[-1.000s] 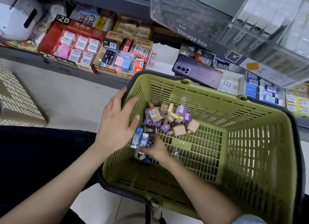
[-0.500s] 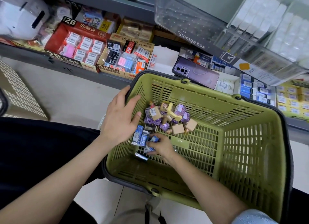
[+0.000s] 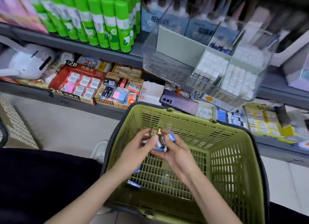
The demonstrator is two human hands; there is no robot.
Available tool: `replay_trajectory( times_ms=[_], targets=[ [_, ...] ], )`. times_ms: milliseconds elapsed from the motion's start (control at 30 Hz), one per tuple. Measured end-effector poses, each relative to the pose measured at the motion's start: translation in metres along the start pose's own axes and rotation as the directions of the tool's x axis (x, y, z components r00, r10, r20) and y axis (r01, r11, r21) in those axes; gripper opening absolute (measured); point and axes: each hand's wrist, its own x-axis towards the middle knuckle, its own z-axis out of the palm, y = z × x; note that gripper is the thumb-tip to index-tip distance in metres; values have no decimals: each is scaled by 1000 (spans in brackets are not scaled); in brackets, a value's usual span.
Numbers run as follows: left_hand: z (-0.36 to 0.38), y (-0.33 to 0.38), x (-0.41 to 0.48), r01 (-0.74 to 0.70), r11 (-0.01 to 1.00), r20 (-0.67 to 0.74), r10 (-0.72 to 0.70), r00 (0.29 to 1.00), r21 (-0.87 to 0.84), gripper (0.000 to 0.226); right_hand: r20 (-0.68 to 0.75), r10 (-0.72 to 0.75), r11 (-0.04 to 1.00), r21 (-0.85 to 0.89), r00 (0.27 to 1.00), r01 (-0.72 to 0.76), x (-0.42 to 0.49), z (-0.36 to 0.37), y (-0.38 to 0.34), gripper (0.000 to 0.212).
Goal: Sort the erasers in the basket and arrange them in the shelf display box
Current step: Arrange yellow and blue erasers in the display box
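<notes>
Olive-green plastic: basket, slatted walls, dark rim, set on the floor against the lower shelf.
Floor: pale tiles; a white shoe just left of the basket.
Shelving: grey metal shelf, two levels in view, stationery packed on both.
Upper level: rows of green-capped glue sticks, upright; label text too blurred to read.
Clear box: transparent plastic, tilted, printed "Storage box"; white packs in its right-hand compartments.
Red box: lower level, marked "2B" with Chinese characters; holds white-wrapped and pink blocks.
Cardboard box: touching the red box on its right, front reads "4B ERASER"; a "2B" pack stands inside.
Phone: purple, lying camera side up on the lower level behind the basket's far rim.
Display box: right of the phone, rows of blue-and-white packs; print not legible.
Left hand: above the basket, fingers curled, pinching the erasers.
Right hand: palm up, fingers curled around the same erasers; a blue-and-white one at the fingertips, a gold-brown one on top.
Loose erasers: two blue pieces on the basket bottom, under the left forearm.
Blur: right side of the view smeared.
</notes>
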Motion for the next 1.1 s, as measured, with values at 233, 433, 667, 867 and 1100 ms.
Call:
replay_trajectory(
  times_ms=[233,433,667,867,1100],
  targets=[
    [-4,1,4,212,871,177,-146,973,-443,44,106,-210,807,-543,972,233,-15,12,3,36],
    [-16,16,-2,167,884,122,-125,985,-437,37,185,-363,377,-867,913,325,-18,14,-19,28],
    [-21,67,-8,93,798,124,-23,992,-596,35,98,-516,457,-808,851,371,-42,37,-67,15],
    [-11,128,-15,-46,757,73,122,990,-652,41,9,-615,625,-604,788,495,-72,59,-103,16],
    [3,205,9,-306,840,41,361,932,-448,22,130,-657,529,-622,742,577,-84,70,-153,41]
  ],
)
